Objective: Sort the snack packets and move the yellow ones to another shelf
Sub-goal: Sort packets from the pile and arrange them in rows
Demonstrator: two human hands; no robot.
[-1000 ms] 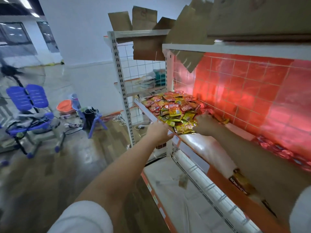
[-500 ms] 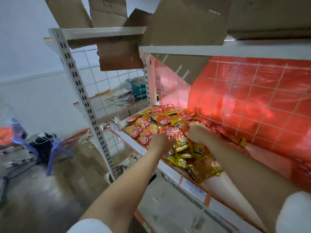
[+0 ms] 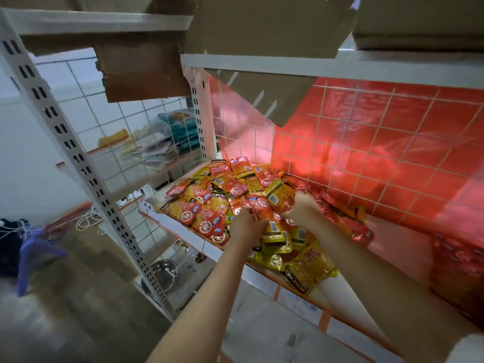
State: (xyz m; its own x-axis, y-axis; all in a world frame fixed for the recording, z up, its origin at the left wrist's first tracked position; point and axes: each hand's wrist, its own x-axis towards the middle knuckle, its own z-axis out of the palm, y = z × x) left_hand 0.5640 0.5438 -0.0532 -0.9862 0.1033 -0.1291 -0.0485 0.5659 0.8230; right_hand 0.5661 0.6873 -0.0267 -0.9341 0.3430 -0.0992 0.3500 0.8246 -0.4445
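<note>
Both hands [image 3: 275, 221] now deeper among packets [image 3: 209, 205]

glossy red foil snack packets [image 3: 209, 227] with white round emblems lie among shiny yellow foil snack packets [image 3: 310, 268] (black bands at the ends) — behind, a white wire grid [image 3: 366, 142] over red backing — brown cardboard flaps [image 3: 146, 69] above.

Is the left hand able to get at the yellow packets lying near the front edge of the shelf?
Probably yes. The left hand is already in the pile, and the yellow packets lie just beside its wrist at the shelf edge, uncovered. Only the right forearm crosses close by.
</note>
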